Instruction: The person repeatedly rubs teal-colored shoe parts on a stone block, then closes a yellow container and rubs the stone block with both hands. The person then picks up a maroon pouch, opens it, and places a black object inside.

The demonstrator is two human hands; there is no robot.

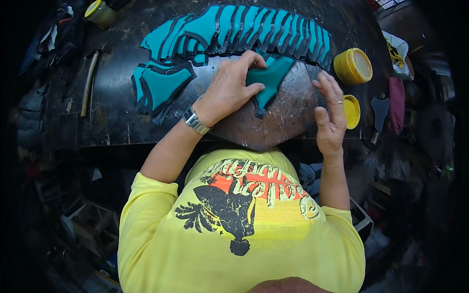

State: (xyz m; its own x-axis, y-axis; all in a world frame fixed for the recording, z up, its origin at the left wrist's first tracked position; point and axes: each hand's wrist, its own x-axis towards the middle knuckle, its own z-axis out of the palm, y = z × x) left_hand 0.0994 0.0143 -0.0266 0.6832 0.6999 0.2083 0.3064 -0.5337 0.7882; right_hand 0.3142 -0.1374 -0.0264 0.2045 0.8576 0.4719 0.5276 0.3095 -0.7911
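Observation:
Between the thumb and fingers of my left hand (228, 87) is a teal cut piece with dark edges (274, 73), angular in outline like a shoe-upper part. It rests over a worn brown board (290, 115) at the table's near edge. My right hand (330, 119) is raised at the board's right side, fingers apart and holding nothing. Close by it lies a round yellow lid (351, 112). Behind the board, similar teal pieces (254, 24) overlap in a long curved row. More lie in a small stack (168, 88) on the left.
An uncapped yellow jar (352, 66) stands on the right. Further right are a dark flat piece (379, 111), a maroon cloth item (396, 105) and a white bag (398, 46). On the left lie a wooden-handled tool (89, 84) and, farther back, a yellow-topped jar (101, 14).

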